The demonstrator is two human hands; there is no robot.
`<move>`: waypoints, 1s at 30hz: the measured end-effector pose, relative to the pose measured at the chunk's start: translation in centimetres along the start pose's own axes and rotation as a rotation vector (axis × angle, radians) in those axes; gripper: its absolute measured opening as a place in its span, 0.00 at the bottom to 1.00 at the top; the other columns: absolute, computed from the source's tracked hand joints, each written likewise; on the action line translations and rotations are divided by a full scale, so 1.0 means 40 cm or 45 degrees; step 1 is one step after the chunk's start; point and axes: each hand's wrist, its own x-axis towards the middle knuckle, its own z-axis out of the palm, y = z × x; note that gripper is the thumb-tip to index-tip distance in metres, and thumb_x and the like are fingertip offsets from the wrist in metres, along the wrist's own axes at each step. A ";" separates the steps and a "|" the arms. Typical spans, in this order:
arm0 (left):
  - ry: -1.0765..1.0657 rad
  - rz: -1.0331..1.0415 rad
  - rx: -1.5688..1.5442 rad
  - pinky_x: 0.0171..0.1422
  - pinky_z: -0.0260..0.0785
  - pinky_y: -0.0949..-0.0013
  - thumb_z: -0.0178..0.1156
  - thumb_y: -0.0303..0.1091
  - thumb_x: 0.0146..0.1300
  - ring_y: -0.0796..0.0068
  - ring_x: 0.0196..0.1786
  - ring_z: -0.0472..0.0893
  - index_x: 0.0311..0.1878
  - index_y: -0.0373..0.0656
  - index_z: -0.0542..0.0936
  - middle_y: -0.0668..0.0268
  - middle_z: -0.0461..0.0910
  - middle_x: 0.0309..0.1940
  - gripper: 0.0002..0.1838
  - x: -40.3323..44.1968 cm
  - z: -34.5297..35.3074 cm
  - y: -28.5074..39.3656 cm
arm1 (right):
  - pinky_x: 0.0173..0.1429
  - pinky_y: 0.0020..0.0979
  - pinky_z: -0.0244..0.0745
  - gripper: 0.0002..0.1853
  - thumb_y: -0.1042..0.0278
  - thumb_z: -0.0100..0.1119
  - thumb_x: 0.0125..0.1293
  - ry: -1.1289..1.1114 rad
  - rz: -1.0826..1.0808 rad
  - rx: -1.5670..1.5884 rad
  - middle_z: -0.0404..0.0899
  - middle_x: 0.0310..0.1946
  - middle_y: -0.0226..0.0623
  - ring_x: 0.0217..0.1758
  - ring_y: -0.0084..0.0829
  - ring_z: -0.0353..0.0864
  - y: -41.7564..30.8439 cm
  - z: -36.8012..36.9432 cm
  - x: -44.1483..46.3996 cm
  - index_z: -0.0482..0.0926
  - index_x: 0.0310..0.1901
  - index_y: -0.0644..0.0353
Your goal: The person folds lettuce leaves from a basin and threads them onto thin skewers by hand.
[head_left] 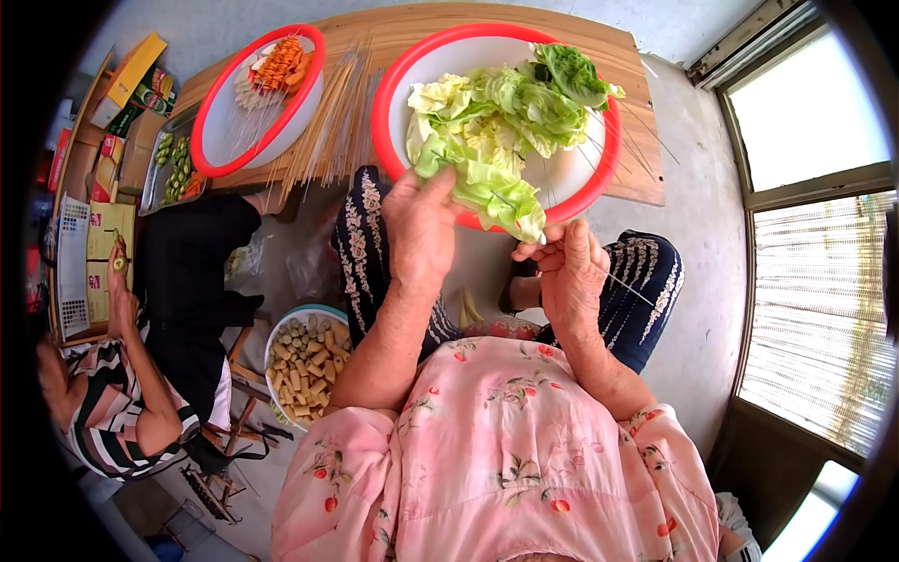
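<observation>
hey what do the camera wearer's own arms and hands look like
The left hand and right hand are bare and ungloved. Loose pink sleeves with a red-and-green floral print leave the forearms uncovered.

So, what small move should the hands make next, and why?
Probably the left hand should ease the lettuce leaf slightly along the skewer: the leaf appears threaded on it, the right hand pinches the skewer near the leaf's edge, and bare skewer sticks out beyond that hand.
</observation>
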 end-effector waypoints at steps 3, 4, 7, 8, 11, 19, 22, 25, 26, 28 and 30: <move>0.010 -0.014 0.006 0.57 0.72 0.62 0.57 0.24 0.63 0.66 0.49 0.79 0.50 0.32 0.74 0.56 0.78 0.47 0.13 0.001 0.000 -0.001 | 0.39 0.35 0.77 0.21 0.52 0.46 0.72 0.042 0.140 0.098 0.80 0.28 0.45 0.28 0.36 0.80 -0.008 -0.002 -0.004 0.75 0.36 0.66; 0.016 -0.020 0.008 0.57 0.72 0.62 0.58 0.25 0.63 0.66 0.49 0.79 0.50 0.32 0.74 0.56 0.78 0.47 0.13 0.002 0.000 -0.002 | 0.39 0.35 0.77 0.21 0.52 0.46 0.72 0.076 0.214 0.208 0.80 0.28 0.45 0.28 0.36 0.80 -0.007 -0.004 -0.003 0.75 0.36 0.66; 0.002 -0.009 0.013 0.58 0.72 0.62 0.58 0.25 0.63 0.66 0.50 0.79 0.50 0.32 0.74 0.56 0.78 0.47 0.14 0.004 -0.006 -0.003 | 0.39 0.35 0.77 0.21 0.52 0.45 0.72 0.129 0.307 0.355 0.80 0.29 0.45 0.28 0.35 0.80 -0.004 -0.008 -0.002 0.75 0.37 0.66; 0.002 -0.006 0.003 0.58 0.72 0.62 0.58 0.25 0.63 0.66 0.50 0.79 0.50 0.32 0.74 0.56 0.78 0.47 0.13 0.005 -0.007 -0.005 | 0.39 0.35 0.77 0.21 0.52 0.45 0.72 0.115 0.254 0.279 0.80 0.29 0.44 0.28 0.35 0.80 -0.008 -0.004 -0.006 0.75 0.37 0.66; 0.012 -0.007 -0.017 0.58 0.72 0.61 0.57 0.24 0.63 0.66 0.50 0.79 0.51 0.32 0.74 0.56 0.78 0.47 0.14 0.007 -0.010 -0.007 | 0.39 0.35 0.77 0.22 0.53 0.44 0.73 0.045 0.088 0.074 0.81 0.30 0.44 0.28 0.34 0.80 -0.007 -0.007 -0.010 0.76 0.36 0.67; 0.070 0.105 0.064 0.57 0.73 0.59 0.56 0.20 0.62 0.64 0.50 0.79 0.56 0.37 0.68 0.55 0.75 0.51 0.19 0.004 0.013 -0.005 | 0.40 0.29 0.75 0.24 0.53 0.44 0.73 0.045 -0.104 -0.413 0.81 0.28 0.46 0.31 0.32 0.81 -0.019 -0.019 -0.031 0.77 0.35 0.71; 0.071 0.099 0.102 0.54 0.75 0.59 0.57 0.19 0.61 0.63 0.50 0.79 0.55 0.40 0.67 0.55 0.75 0.50 0.20 0.006 0.001 -0.011 | 0.40 0.29 0.75 0.25 0.52 0.44 0.73 0.028 -0.127 -0.353 0.81 0.27 0.46 0.30 0.32 0.81 -0.022 -0.009 -0.038 0.77 0.36 0.71; 0.041 0.120 0.099 0.52 0.77 0.59 0.57 0.18 0.60 0.64 0.49 0.79 0.54 0.42 0.67 0.55 0.75 0.49 0.20 0.006 -0.002 -0.013 | 0.40 0.29 0.75 0.25 0.51 0.45 0.72 0.015 -0.127 -0.414 0.81 0.28 0.46 0.30 0.32 0.81 -0.035 -0.006 -0.042 0.77 0.36 0.71; 0.031 0.122 0.106 0.51 0.77 0.60 0.57 0.18 0.60 0.64 0.49 0.79 0.54 0.42 0.67 0.55 0.75 0.49 0.20 0.007 -0.005 -0.014 | 0.40 0.29 0.75 0.25 0.51 0.45 0.72 0.017 -0.122 -0.422 0.81 0.27 0.46 0.30 0.32 0.81 -0.037 -0.005 -0.043 0.77 0.36 0.71; 0.012 0.126 0.120 0.51 0.78 0.60 0.58 0.17 0.60 0.65 0.48 0.79 0.54 0.43 0.67 0.56 0.75 0.48 0.20 0.008 -0.009 -0.016 | 0.40 0.29 0.75 0.26 0.50 0.45 0.72 0.024 -0.108 -0.407 0.81 0.27 0.46 0.30 0.32 0.81 -0.035 -0.005 -0.041 0.77 0.36 0.71; 0.016 0.143 0.135 0.50 0.78 0.61 0.57 0.18 0.60 0.65 0.48 0.79 0.53 0.42 0.67 0.57 0.75 0.48 0.19 0.008 -0.008 -0.016 | 0.40 0.29 0.75 0.26 0.49 0.45 0.72 0.036 -0.091 -0.358 0.81 0.27 0.45 0.30 0.32 0.81 -0.026 -0.009 -0.035 0.77 0.36 0.71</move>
